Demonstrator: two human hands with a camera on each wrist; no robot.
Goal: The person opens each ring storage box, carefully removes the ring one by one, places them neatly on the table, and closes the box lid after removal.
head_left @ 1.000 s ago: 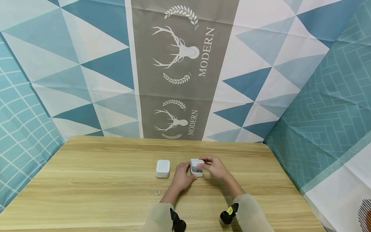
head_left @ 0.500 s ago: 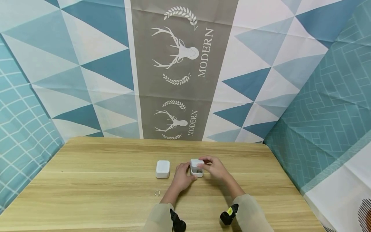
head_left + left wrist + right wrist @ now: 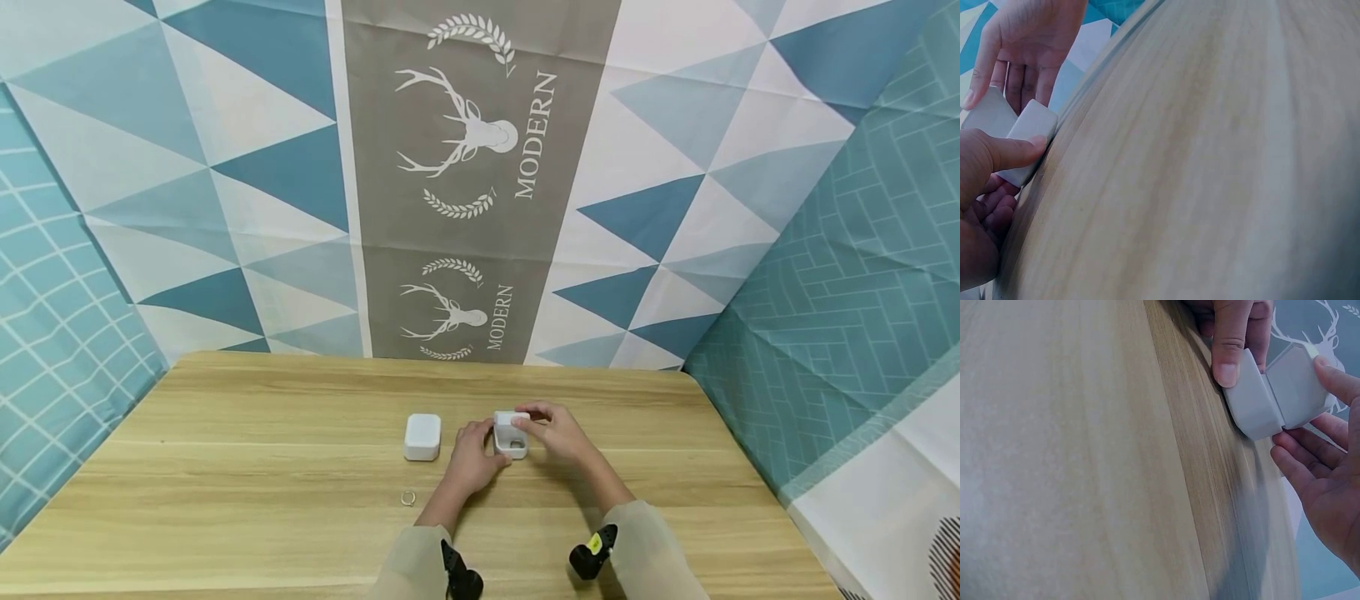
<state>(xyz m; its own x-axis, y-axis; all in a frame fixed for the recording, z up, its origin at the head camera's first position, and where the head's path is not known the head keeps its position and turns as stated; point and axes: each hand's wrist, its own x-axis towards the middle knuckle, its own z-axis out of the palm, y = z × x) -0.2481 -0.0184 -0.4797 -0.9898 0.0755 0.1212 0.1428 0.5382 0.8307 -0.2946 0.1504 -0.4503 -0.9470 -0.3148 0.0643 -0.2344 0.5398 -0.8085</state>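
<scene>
A small white hinged ring box stands on the table between both hands, its lid tilted up from the base. Something small and dark shows inside, too small to make out. The left hand holds the base from the left, thumb along its near side. At the right, the right hand pinches the lid between thumb and fingers. Left of the left hand sits a second white box, closed. Nearer the person lies a ring on the wood.
The wooden table extends to both sides and behind the boxes. A patterned cloth backdrop rises at its far edge, and blue-green cloth hangs on the right. Small black cameras sit at the sleeves.
The ring box's lid has swung farther back under the right hand, showing more of the inside. The left hand stays in place; the second box and the ring have not moved.
</scene>
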